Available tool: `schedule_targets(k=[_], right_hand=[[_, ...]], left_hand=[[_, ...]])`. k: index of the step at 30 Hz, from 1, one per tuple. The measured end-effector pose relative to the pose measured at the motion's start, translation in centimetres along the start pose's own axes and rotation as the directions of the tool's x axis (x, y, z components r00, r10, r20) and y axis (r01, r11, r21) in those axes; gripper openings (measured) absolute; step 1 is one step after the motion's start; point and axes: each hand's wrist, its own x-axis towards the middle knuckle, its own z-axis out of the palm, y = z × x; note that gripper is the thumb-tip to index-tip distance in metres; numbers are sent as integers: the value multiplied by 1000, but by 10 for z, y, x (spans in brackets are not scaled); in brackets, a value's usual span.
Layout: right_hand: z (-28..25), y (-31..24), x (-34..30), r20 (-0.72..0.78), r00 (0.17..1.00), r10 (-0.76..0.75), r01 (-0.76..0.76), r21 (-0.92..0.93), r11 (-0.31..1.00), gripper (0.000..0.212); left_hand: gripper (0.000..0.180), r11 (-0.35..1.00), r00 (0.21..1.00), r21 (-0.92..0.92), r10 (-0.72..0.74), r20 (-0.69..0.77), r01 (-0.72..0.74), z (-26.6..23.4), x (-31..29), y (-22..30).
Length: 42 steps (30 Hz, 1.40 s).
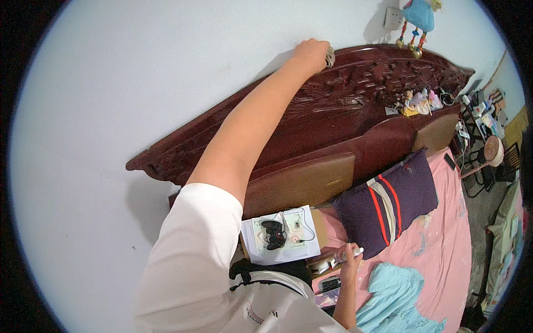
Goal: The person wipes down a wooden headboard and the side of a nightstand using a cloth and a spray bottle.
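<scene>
My left hand (312, 54) reaches far out to the top edge of the dark red carved headboard (333, 125). Its fingers are closed round a greyish cloth (330, 57), and only a small part of that cloth shows beside the hand. Low in front of my body, my right hand (350, 262) grips a small clear bottle (341, 256) with a white top. Just beyond the bottle lies a dark purple pillow (355, 216) with red and beige stripes.
A black game controller (273, 235) rests on white papers (261, 252) beside the bed. Small figurines (419, 102) stand on the headboard's ledge. A blue hanging ornament (419, 15) is near a wall socket (393, 18). Light blue fabric (397, 294) lies on the pink sheet (444, 244).
</scene>
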Motion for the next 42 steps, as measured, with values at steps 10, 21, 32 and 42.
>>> schedule_targets(k=[10, 21, 32, 42], right_hand=[[51, -27, -3, 147, 989, 11, -2, -64, 998, 26], [134, -25, -14, 370, 926, 70, 6, -199, 980, 21], [205, -6, -31, 513, 829, 223, -66, -306, 950, 26], [206, 3, -34, 557, 788, 261, -74, -335, 939, 24]], left_hand=[[39, 990, 993, -117, -72, 91, 82, -20, -70, -69], [43, 973, 981, -143, -168, 93, 180, -34, -187, -170], [44, 926, 932, -149, -322, 166, 346, -60, -302, -256], [39, 940, 938, -68, -323, 128, 334, -56, -310, -254]])
